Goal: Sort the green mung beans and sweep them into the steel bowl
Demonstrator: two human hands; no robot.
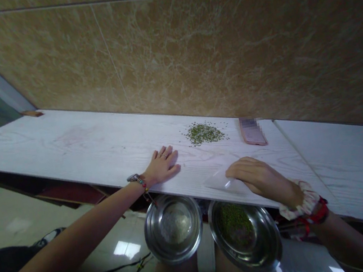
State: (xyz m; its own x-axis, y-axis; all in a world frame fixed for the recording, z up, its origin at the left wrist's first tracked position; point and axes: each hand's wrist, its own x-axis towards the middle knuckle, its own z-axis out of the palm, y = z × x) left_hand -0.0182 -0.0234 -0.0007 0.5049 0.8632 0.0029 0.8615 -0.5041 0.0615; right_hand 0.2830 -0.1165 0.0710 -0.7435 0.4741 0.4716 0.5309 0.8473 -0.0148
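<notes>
My left hand (162,165) lies flat on the white tabletop (107,140), fingers spread and holding nothing. Closed at the table's front edge, my right hand (258,174) grips a thin clear plastic sheet (218,180) that rests low over the tabletop; its exact kind is hard to make out. A loose pile of small green beans (204,132) is scattered beyond both hands, close to the wall. Below the edge, a steel bowl (173,228) on the left shows a bare, shiny bottom. The steel bowl (268,241) on the right contains more green beans (234,223).
A pink-edged phone (252,132) lies right of the pile, near the brown marbled wall (190,57). A small wooden piece (32,113) sits at the far left corner. Both bowls stand over my legs. Another person's shoe (50,237) shows on the floor at left.
</notes>
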